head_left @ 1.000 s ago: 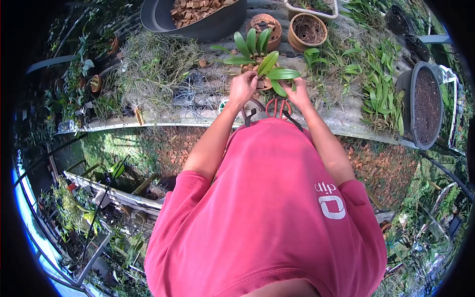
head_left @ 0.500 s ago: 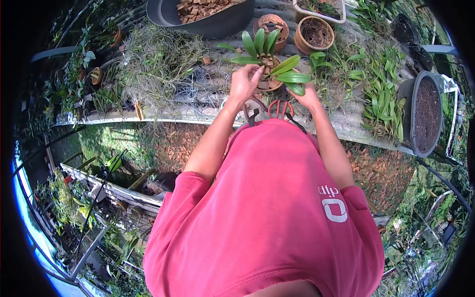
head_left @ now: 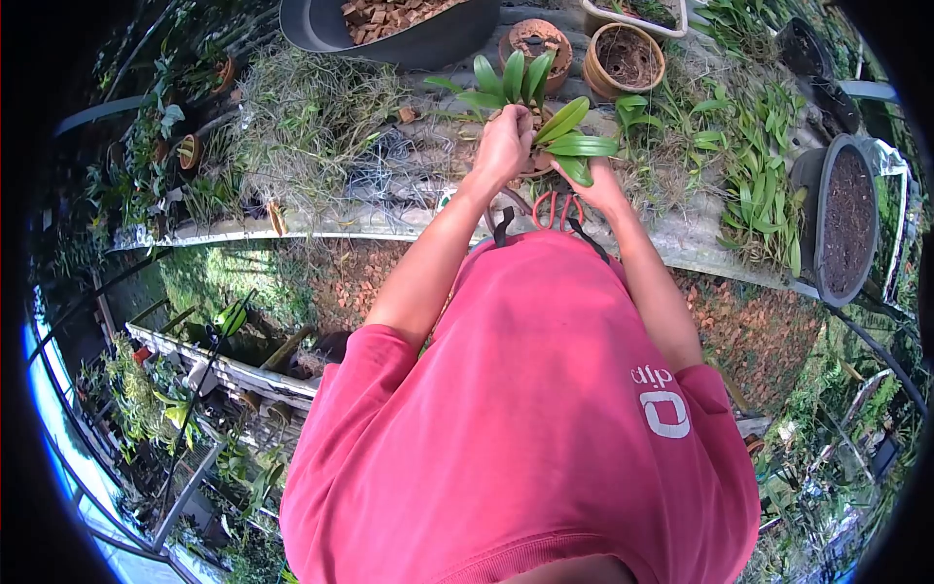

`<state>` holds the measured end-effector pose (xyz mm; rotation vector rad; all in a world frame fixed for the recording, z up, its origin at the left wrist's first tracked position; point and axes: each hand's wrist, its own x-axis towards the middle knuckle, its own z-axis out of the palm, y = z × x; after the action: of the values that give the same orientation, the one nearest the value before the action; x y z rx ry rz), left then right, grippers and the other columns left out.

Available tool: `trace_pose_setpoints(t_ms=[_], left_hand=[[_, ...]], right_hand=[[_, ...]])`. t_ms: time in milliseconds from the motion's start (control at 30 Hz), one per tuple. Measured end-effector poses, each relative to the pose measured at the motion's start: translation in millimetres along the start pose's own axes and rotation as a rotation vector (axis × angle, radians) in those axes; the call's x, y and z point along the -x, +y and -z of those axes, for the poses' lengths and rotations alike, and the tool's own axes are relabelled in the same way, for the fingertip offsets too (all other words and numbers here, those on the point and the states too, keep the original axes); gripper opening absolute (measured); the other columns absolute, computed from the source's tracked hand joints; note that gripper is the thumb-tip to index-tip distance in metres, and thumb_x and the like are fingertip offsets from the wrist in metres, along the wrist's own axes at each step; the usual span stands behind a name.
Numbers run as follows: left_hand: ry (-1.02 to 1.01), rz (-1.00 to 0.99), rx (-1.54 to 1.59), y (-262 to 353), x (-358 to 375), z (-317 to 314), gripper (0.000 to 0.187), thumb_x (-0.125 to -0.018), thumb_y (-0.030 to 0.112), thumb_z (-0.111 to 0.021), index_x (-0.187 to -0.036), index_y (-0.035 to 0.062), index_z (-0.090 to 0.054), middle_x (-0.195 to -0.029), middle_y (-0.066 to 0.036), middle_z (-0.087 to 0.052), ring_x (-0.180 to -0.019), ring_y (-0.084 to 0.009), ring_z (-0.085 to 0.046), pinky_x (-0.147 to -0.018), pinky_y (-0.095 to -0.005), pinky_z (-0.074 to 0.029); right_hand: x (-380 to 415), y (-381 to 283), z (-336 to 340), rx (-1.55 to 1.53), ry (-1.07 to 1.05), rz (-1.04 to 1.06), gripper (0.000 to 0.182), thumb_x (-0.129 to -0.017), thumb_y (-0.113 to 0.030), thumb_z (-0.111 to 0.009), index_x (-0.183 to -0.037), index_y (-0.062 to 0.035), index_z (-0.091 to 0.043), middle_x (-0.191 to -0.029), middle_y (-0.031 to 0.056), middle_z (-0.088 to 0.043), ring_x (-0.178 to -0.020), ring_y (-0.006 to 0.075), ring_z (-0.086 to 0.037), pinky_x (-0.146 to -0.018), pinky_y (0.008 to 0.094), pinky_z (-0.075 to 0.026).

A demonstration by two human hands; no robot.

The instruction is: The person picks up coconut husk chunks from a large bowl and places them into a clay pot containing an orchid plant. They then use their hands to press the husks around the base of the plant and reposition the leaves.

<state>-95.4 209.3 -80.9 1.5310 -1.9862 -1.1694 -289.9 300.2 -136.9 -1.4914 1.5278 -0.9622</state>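
Note:
A potted plant with long, broad green leaves (head_left: 561, 121) stands on the table close in front of me, and my hands mostly cover its small clay pot (head_left: 538, 167). My left hand (head_left: 506, 146) is closed at the base of the leaves, over the pot, its fingertips curled down out of sight. What they pinch, if anything, is hidden. Around the pot's right side sits my right hand (head_left: 595, 183), thumb toward the rim, partly covered by drooping leaves. Below the pot, red-orange handles (head_left: 557, 210) lie near the table edge.
A large black tub (head_left: 409, 41) of brown chunks stands at the back. Two clay pots (head_left: 623, 60) are behind the plant. Dry stringy plants (head_left: 311, 136) spread leftward; leafy plants (head_left: 759, 185) lie rightward, beside a grey tub of dark soil (head_left: 844, 224).
My left hand has moved right and slightly up, and its fingers have curled further in over the plant's base. The right hand stays beside the pot. The view has shifted slightly.

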Motion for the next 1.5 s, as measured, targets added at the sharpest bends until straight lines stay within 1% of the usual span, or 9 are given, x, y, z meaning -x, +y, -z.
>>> trace_pose_setpoints(t_ms=[133,233,333,367,533,967,1167,1333,1500], left_hand=[[0.007,-0.068,0.046,-16,-10,-9,0.034,-0.095,0.004,-0.067,-0.129,-0.0041,-0.065,-0.116,-0.024,-0.076,-0.111,-0.0342,-0.075,-0.097,-0.0405,-0.058],[0.038,-0.115,0.080,-16,-14,-9,0.028,-0.095,0.002,-0.066,-0.122,-0.0040,-0.069,-0.112,-0.021,-0.078,-0.107,-0.0324,-0.076,-0.094,-0.0391,-0.059],[0.008,-0.046,0.153,-10,-20,-11,0.025,-0.094,0.001,-0.066,-0.117,-0.0024,-0.072,-0.110,-0.021,-0.078,-0.104,-0.0327,-0.076,-0.094,-0.0394,-0.059],[-0.041,-0.039,0.172,-10,-23,-12,0.023,-0.093,0.002,-0.067,-0.115,-0.0011,-0.074,-0.109,-0.021,-0.077,-0.102,-0.0340,-0.076,-0.093,-0.0406,-0.058],[-0.170,-0.284,-0.010,-29,-33,-20,0.021,-0.090,0.001,-0.069,-0.110,0.0015,-0.076,-0.102,-0.020,-0.077,-0.097,-0.0383,-0.075,-0.088,-0.0427,-0.058],[-0.243,-0.423,-0.102,-13,-34,-11,0.019,-0.095,0.009,-0.066,-0.113,0.0079,-0.073,-0.109,-0.014,-0.074,-0.104,-0.0362,-0.071,-0.088,-0.0445,-0.057],[-0.261,-0.409,-0.523,-22,-38,-16,0.022,-0.091,0.006,-0.063,-0.110,0.0090,-0.074,-0.108,-0.014,-0.072,-0.096,-0.0358,-0.071,-0.088,-0.0448,-0.057],[-0.074,-0.536,-0.489,-34,-33,-24,0.020,-0.091,0.010,-0.064,-0.108,0.0085,-0.073,-0.107,-0.014,-0.071,-0.101,-0.0363,-0.068,-0.086,-0.0459,-0.057],[-0.164,-0.417,-0.313,-30,-28,-15,0.027,-0.091,0.003,-0.064,-0.116,0.0082,-0.071,-0.118,-0.015,-0.070,-0.107,-0.0370,-0.069,-0.091,-0.0457,-0.057]], right_hand=[[0,1,-10,0.012,-0.026,-0.009,0.042,-0.090,-0.014,-0.080,-0.128,-0.0017,-0.066,-0.117,0.0184,-0.071,-0.108,0.0365,-0.070,-0.095,0.0440,-0.054],[0,-1,-20,-0.368,-0.081,-0.284,0.051,-0.085,-0.012,-0.082,-0.131,-0.0013,-0.065,-0.123,0.0187,-0.069,-0.114,0.0365,-0.067,-0.101,0.0427,-0.052],[4,1,-12,0.190,-0.056,0.189,0.061,-0.078,-0.008,-0.083,-0.135,-0.0009,-0.065,-0.131,0.0183,-0.066,-0.122,0.0356,-0.064,-0.107,0.0416,-0.050],[4,1,-14,0.154,-0.068,0.119,0.069,-0.071,-0.006,-0.083,-0.138,-0.0006,-0.064,-0.137,0.0175,-0.063,-0.126,0.0356,-0.061,-0.111,0.0412,-0.049],[4,-7,-10,0.038,-0.051,0.117,0.059,-0.075,-0.006,-0.079,-0.133,-0.0019,-0.067,-0.134,0.0167,-0.064,-0.124,0.0343,-0.063,-0.107,0.0401,-0.051],[7,-1,-14,-0.173,-0.075,-0.087,0.038,-0.088,-0.008,-0.072,-0.126,-0.0052,-0.066,-0.124,0.0148,-0.067,-0.114,0.0332,-0.066,-0.099,0.0404,-0.053],[4,-3,-14,-0.151,-0.073,-0.155,0.036,-0.090,-0.013,-0.071,-0.125,-0.0051,-0.066,-0.125,0.0174,-0.066,-0.114,0.0358,-0.065,-0.098,0.0422,-0.053],[-2,-44,2,-0.131,-0.109,-0.334,0.036,-0.094,-0.017,-0.068,-0.128,-0.0049,-0.066,-0.132,0.0186,-0.065,-0.119,0.0358,-0.064,-0.099,0.0423,-0.053],[7,-19,-4,0.207,-0.113,0.035,0.039,-0.091,-0.014,-0.068,-0.130,-0.0109,-0.071,-0.140,0.0161,-0.062,-0.134,0.0343,-0.056,-0.111,0.0421,-0.048]])
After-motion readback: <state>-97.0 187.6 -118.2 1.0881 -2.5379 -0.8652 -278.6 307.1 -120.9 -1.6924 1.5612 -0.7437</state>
